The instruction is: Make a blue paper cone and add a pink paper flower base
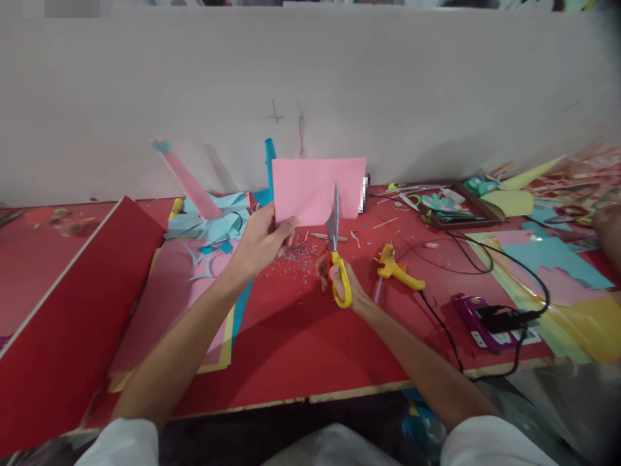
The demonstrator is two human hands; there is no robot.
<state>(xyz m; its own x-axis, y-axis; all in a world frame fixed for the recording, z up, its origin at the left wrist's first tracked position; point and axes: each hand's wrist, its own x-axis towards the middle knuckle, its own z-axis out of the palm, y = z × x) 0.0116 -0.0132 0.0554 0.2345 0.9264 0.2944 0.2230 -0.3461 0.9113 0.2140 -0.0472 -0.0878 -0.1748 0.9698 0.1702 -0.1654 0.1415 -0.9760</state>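
The left hand [264, 243] pinches a pink sheet [305, 188] while the right [347, 281], closed round yellow-handled scissors [334, 223], has them partway through it, the cut unfinished.

Counter [291, 349]: red | held sheet [310, 188]: plain pink | scissors [341, 278]: yellow and orange-red handles, grey blades | glue gun [398, 272]: yellow | cone [191, 184]: pink, light-blue tip | power strip [485, 323]: purple, white markings | cable [446, 333]: black | wall [194, 77]: greyish white | upright panel [82, 310]: red, white edge
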